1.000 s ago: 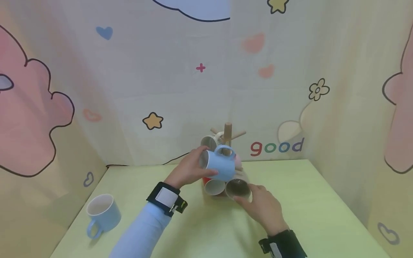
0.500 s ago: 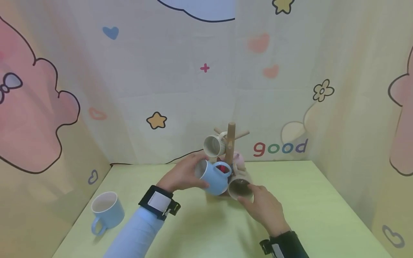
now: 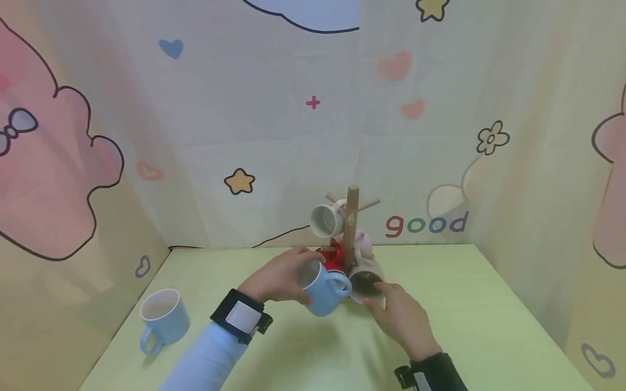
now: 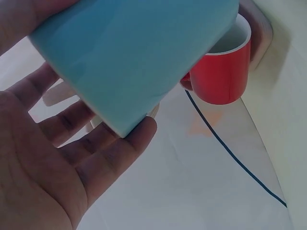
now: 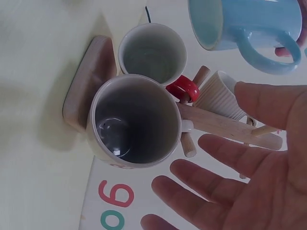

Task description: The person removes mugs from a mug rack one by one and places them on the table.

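Observation:
My left hand (image 3: 279,278) grips a light blue mug (image 3: 324,296) by its body, fingers on one side and thumb on the other. The mug is tilted, its mouth toward the upper left and its handle toward the right. Just in front of the wooden mug rack (image 3: 351,209), it is held above the table. My right hand (image 3: 403,317) is beside a cream mug (image 3: 369,266) that hangs low on the rack. In the right wrist view its fingers (image 5: 206,182) are spread and hold nothing, apart from the cream mug (image 5: 136,122).
Also on the rack are a red mug (image 4: 220,76), a white ribbed mug (image 3: 326,220) and a partly hidden pink mug (image 3: 363,241). Another blue mug (image 3: 166,317) stands upright on the table's left side. A dark cord (image 3: 279,237) runs along the back wall.
My left hand has lowered the blue mug from the rack's middle to its lower front, uncovering the white ribbed and red mugs. My right hand has stayed near the cream mug.

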Demonstrator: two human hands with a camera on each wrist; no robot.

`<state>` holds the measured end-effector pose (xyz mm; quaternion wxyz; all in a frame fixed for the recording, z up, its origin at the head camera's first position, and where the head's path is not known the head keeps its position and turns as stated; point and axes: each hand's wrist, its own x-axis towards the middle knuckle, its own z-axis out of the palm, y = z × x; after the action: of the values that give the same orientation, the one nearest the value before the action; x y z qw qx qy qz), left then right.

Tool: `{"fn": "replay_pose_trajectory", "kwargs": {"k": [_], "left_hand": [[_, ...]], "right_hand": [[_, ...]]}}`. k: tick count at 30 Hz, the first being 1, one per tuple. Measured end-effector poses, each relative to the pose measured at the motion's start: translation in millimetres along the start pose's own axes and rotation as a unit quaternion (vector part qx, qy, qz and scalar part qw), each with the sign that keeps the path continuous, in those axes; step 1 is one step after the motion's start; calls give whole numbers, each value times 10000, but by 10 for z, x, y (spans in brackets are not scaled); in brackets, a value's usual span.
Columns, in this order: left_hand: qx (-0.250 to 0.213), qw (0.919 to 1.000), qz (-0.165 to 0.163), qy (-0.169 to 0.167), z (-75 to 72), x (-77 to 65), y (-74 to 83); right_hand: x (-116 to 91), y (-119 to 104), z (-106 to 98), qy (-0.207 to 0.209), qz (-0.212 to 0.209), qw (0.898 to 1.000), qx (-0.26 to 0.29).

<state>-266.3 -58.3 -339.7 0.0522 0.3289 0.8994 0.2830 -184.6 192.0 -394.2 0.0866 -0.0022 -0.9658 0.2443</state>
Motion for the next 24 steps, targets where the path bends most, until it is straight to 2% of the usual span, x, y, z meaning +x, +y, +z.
{"fn": "replay_pose_trajectory", "kwargs": {"k": [5,9,13,16,20,22,24], "left_hand": [[166,9995,180,-184,43,-28,7],[382,9975,438,-396,105,-53,3],[597,9945,609,-609,174,-68,-1],[584,9931,676,-753,217,-84,14],[432,9905,935,-916,277,-122,48],[330,9890,1028,-1013,308,-148,67],[276,9874,1118,-1090,336,-173,89]], "right_hand": [[21,33,8,-20,-187,9994,284],[46,76,21,-88,-421,9964,736],[72,82,33,-466,-285,9907,1246],[84,84,53,-843,-162,9845,1528],[85,130,96,-1346,-373,9715,1915],[85,161,119,-1722,-583,9578,2225],[96,187,143,-2142,-817,9393,2554]]}}
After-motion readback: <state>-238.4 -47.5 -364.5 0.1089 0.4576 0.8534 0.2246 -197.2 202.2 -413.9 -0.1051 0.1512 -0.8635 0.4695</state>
